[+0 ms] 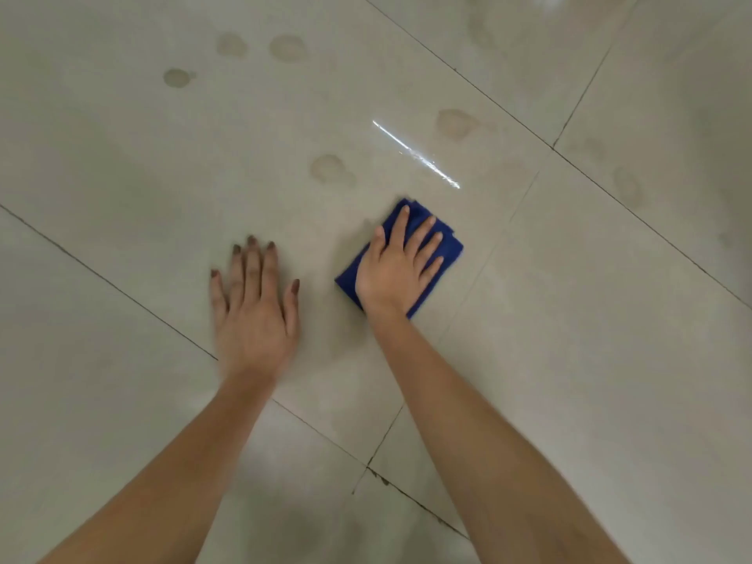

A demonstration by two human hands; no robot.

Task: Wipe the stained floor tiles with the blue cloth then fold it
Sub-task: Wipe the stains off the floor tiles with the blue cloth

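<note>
A folded blue cloth (445,238) lies flat on the pale floor tiles (122,164), right of centre. My right hand (396,270) presses down on it, palm flat and fingers spread, covering most of the cloth. My left hand (254,307) rests flat on the bare tile to the left of the cloth, fingers apart, holding nothing. Brownish stains mark the tile beyond the cloth: one stain (329,168) just ahead of it, another stain (455,123) to its right, and several more farther off at the upper left (287,47).
Dark grout lines (101,278) cross the floor diagonally. A bright streak of reflected light (415,154) lies just beyond the cloth. Fainter stains (626,185) show on the tile at the right. A tile junction with chipped grout (368,466) sits between my forearms.
</note>
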